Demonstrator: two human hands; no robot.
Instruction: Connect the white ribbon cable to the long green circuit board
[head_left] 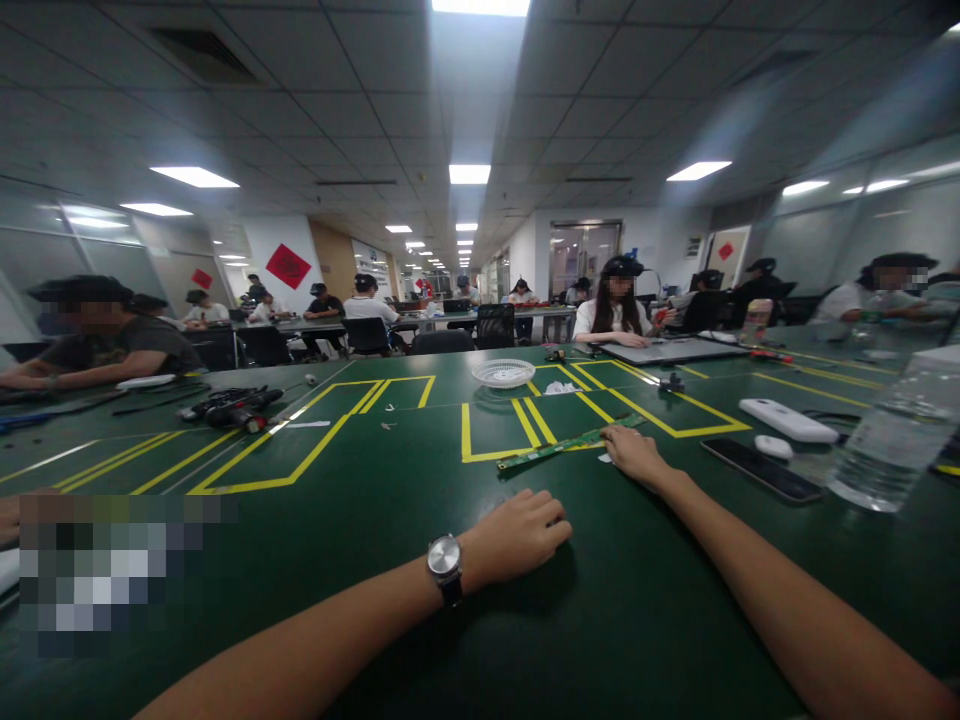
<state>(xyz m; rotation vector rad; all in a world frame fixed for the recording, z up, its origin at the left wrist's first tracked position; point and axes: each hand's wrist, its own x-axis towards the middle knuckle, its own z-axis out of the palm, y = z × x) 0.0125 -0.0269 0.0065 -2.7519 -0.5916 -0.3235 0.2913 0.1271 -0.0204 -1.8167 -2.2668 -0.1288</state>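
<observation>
One green circuit strip (562, 447) lies nearer my camera than the white basket (503, 374); my right hand (636, 455) touches its end, pinch unclear from here. Nearer still, my left hand (521, 535) curls loosely, contents hidden. I judge this as positioning; moving on calls for surer hold.

Tiled ceiling (352, 130), rectangular lights (469, 174), white walls (660, 225) with red diamond decorations (289, 267), glass double doors (586, 255), black chairs (495, 325)
</observation>
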